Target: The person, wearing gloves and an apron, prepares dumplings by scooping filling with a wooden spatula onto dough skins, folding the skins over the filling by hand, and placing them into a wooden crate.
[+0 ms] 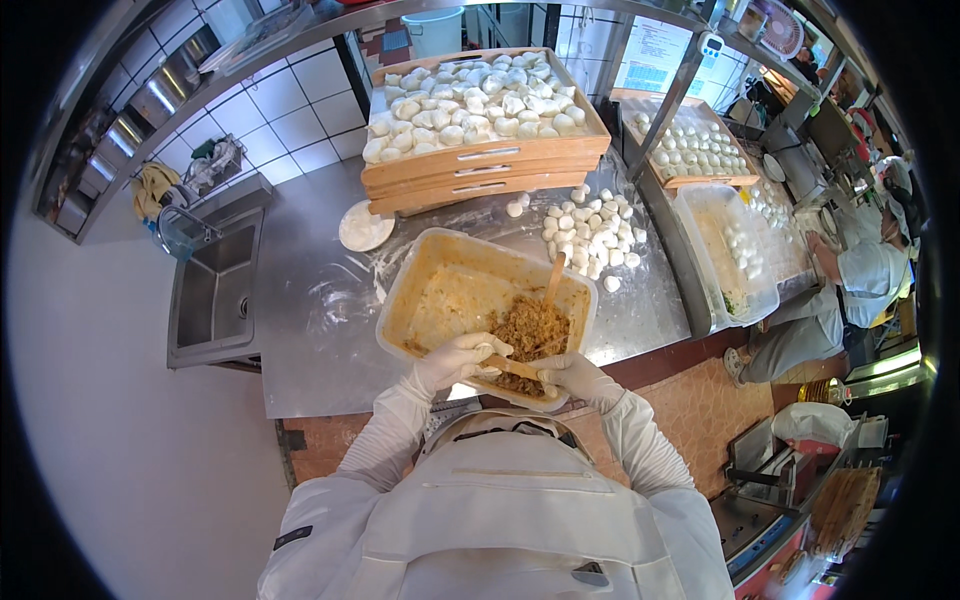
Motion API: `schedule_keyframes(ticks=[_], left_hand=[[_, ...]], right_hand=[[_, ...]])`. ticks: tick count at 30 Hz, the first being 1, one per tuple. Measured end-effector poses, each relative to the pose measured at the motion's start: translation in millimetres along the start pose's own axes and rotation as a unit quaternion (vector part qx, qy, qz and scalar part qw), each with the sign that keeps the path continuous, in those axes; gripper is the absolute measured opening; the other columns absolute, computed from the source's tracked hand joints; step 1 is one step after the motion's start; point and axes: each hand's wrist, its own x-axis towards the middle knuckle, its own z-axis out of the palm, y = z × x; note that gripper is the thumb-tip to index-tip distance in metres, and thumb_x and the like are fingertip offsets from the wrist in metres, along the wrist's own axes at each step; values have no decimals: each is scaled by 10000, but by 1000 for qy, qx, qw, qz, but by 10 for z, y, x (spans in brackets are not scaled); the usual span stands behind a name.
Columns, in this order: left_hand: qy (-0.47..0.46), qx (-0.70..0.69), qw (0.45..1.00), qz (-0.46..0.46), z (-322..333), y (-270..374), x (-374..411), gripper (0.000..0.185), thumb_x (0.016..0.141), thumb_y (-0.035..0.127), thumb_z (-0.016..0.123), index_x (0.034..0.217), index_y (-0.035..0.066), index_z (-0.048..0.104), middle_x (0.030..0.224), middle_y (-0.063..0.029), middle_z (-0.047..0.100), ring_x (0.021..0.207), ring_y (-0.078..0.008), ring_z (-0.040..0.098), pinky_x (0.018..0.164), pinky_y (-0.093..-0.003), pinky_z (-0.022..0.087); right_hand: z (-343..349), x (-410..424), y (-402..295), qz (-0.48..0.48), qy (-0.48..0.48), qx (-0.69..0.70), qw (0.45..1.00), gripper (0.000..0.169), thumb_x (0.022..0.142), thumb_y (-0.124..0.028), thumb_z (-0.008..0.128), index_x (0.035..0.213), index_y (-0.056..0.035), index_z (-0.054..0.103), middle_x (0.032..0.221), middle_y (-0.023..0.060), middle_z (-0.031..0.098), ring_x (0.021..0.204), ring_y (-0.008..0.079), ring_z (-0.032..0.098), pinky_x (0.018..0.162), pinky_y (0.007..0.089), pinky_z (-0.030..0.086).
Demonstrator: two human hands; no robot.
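A translucent plastic tub (450,259) stands on the steel counter in front of me, with minced brown filling (529,326) heaped at its right end. Over the near rim, my gloved right hand (581,376) grips one end of a flat wooden spatula (511,367). My gloved left hand (461,358) has its fingers curled at the spatula's other end; whether it holds anything else is hidden. A second wooden handle (555,279) sticks up out of the filling. Beyond the tub's right corner lie many small white dough pieces (589,229).
Stacked wooden trays (480,166) with white dumplings (469,105) on top stand behind the tub. A bowl of flour (366,226) sits left of them. The sink (217,281) is at far left. Rightward are another dumpling tray (694,146), a plastic bin (724,247) and a co-worker (870,270).
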Motion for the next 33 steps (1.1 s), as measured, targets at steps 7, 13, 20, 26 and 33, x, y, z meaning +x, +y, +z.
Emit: schedule_keyframes(ticks=[7, 13, 20, 26, 33], left_hand=[[57, -151, 982, 96, -117, -137, -95, 491, 980, 87, 452, 1438, -35, 323, 1362, -159, 467, 1286, -290, 462, 1095, -407, 382], [139, -129, 971, 146, -184, -19, -404, 473, 975, 45, 436, 1422, -50, 313, 1386, -238, 426, 1317, -354, 423, 1122, -414, 364], [183, -236, 931, 209, -312, -125, -656, 402, 1012, 128, 439, 1368, -47, 373, 1340, -246, 476, 1275, -352, 477, 1069, -399, 439], [224, -264, 906, 243, -447, -313, -754, 383, 1019, 154, 444, 1338, -56, 419, 1307, -206, 514, 1256, -331, 495, 1077, -420, 417], [247, -287, 888, 260, -370, -261, -588, 374, 1022, 158, 421, 1341, -39, 428, 1314, -185, 500, 1228, -308, 504, 1076, -436, 406]], right_hand=[[-104, -82, 236, -28, 74, -107, 991, 334, 955, -124, 511, 1271, -86, 611, 798, 74, 661, 673, 190, 607, 632, 309, 484], [365, 631, 338, -49, 84, -496, 863, 297, 893, -156, 486, 1136, -127, 655, 1006, 175, 684, 957, 353, 655, 786, 446, 521], [518, 1254, 644, -5, -12, -500, 866, 316, 880, -136, 505, 1142, -137, 683, 1022, 164, 688, 945, 345, 659, 781, 430, 523], [275, 1246, 644, 44, -74, -279, 956, 337, 932, -103, 550, 1251, -147, 647, 742, 47, 655, 617, 143, 565, 594, 297, 455], [420, 558, 5, -56, -44, 64, 995, 386, 975, -46, 475, 1337, -133, 575, 755, 8, 598, 661, 119, 555, 513, 239, 395]])
